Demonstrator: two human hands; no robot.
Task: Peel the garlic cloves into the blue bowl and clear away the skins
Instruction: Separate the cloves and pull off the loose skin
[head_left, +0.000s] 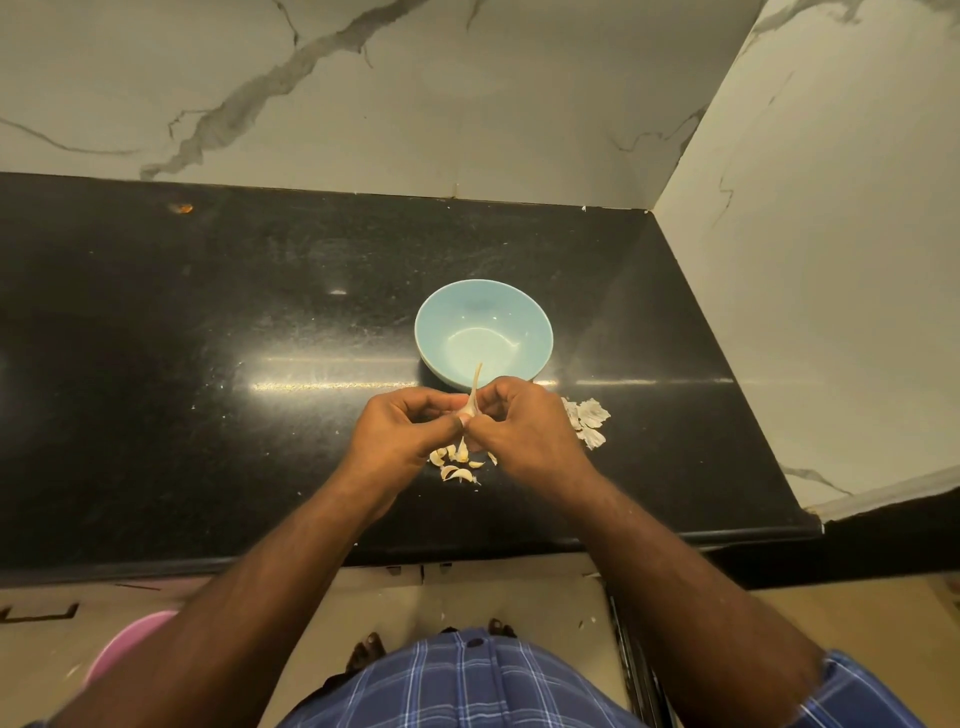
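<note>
Papery, off-white garlic piece (470, 402) pinched between left hand (402, 434) and right hand (524, 434), just in front of the blue bowl (483, 332) and above the counter. Both hands curled closed around it, fingertips meeting at its swollen base. Thin dry stalk pointing up over the bowl's near rim. Whether a single clove or the core of a bulb: cannot tell, most of it hidden by fingers.

Handling, as a judgement: very light, firm inside, with brittle skin that flakes and tears rather than stretches; skin likely to cling to fingers and drift at the slightest draught. Best held at the thick base, with the loose skin edge near the stalk caught by a nail and pulled away. Stalk too frail to bear a grip.

Bowl apparently holding nothing yet. Unpeeled cloves (457, 465) lying in a small cluster on the counter below the hands. Heap of shed skins (589, 421) just right of the right hand, near the bowl.

Black polished stone counter (208, 364), speckled with crumbs, set into a corner of white marble-veined wall (415, 93). Tan floor below; pink basin (127, 644) at lower left.
</note>
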